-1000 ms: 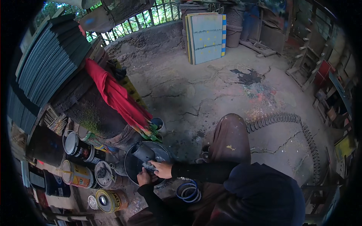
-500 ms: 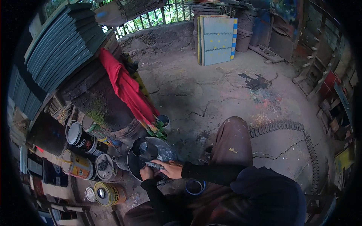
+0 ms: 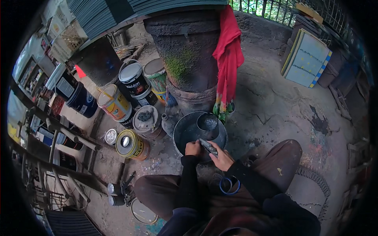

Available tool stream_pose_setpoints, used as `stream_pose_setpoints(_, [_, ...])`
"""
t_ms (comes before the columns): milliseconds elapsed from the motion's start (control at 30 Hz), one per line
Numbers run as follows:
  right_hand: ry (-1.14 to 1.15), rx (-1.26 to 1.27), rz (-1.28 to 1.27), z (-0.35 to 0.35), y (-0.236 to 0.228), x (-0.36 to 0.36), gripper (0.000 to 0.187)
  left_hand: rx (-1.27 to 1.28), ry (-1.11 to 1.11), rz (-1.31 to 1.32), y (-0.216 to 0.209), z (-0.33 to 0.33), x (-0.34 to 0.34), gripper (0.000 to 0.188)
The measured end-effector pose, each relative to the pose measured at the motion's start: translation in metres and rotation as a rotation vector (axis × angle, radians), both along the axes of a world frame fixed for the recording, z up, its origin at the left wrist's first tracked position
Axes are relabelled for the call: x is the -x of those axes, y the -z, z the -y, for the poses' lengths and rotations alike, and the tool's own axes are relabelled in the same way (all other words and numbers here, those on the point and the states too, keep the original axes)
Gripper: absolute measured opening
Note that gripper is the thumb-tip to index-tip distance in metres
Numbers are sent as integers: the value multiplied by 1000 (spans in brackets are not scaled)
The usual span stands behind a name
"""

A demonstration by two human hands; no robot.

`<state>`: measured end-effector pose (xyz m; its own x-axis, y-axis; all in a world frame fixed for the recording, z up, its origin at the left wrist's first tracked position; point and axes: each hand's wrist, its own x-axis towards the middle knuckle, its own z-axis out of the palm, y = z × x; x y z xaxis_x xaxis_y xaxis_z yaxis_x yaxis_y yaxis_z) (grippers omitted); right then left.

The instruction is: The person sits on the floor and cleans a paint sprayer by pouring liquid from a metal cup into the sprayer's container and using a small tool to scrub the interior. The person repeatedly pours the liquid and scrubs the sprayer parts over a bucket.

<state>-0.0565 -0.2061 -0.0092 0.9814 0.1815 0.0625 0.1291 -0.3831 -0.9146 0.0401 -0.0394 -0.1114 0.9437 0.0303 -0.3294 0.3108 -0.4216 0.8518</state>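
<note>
A grey elongated metal tool [image 3: 208,146], its exact kind too small to make out, is gripped in my right hand [image 3: 223,159]. My left hand [image 3: 192,148] is curled into a fist beside the tool's near side, and what it holds, if anything, is hidden. Both hands hover over the near rim of a wide grey basin [image 3: 180,135] on the ground. Inside that basin, just beyond the tool, stands a round dark metal container [image 3: 207,122]. Close to my right forearm lies a blue ring-shaped thing [image 3: 229,186].
Left of the basin are a grey bottle-like vessel [image 3: 168,125], a yellow can [image 3: 132,146] and several paint buckets [image 3: 114,103]. A large dark drum [image 3: 189,51] rises behind, with a red cloth [image 3: 228,51] hanging beside it. A coiled hose [image 3: 317,180] lies at right.
My view has turned left, so the basin and hands appear farther right and more buckets show. The right hand still grips the grey tool over the basin.
</note>
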Motion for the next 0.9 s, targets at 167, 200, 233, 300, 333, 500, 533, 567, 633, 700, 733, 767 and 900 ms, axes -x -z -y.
stream_pose_setpoints(167, [-10,16,-80,5,-3,1,55,9,43,-35,-26,9,5,37])
stream_pose_setpoints(200, [-12,15,-81,5,-3,0,55,37,35,-61,-32,9,6,37])
stream_pose_setpoints(233, [-13,15,-82,5,-2,0,55,65,27,-86,-37,10,7,38])
stream_pose_setpoints(300, [-22,25,-90,5,-3,0,55,119,25,-128,-54,13,11,38])
stream_pose_setpoints(333, [-25,31,-94,5,-2,0,55,146,24,-150,-57,14,12,37])
stream_pose_setpoints(500, [-37,31,2,4,5,0,56,250,31,-179,-40,10,10,34])
stream_pose_setpoints(533, [-41,32,0,3,4,1,57,274,22,-202,-28,7,7,33])
stream_pose_setpoints(567, [-47,36,-2,2,2,1,57,252,28,-202,-10,3,3,30])
stream_pose_setpoints(633, [-60,41,-3,-1,0,1,58,206,37,-197,21,-7,-4,24])
stream_pose_setpoints(700, [-45,48,3,5,5,0,59,166,163,-161,6,0,-1,19])
stream_pose_setpoints(733, [-38,51,6,7,6,0,59,121,235,-108,7,3,-2,20])
stream_pose_setpoints(767, [-43,52,4,6,5,0,60,69,290,-47,5,-1,0,22])
stream_pose_setpoints(900, [-50,65,21,5,7,1,60,-90,457,230,25,-10,-1,33])
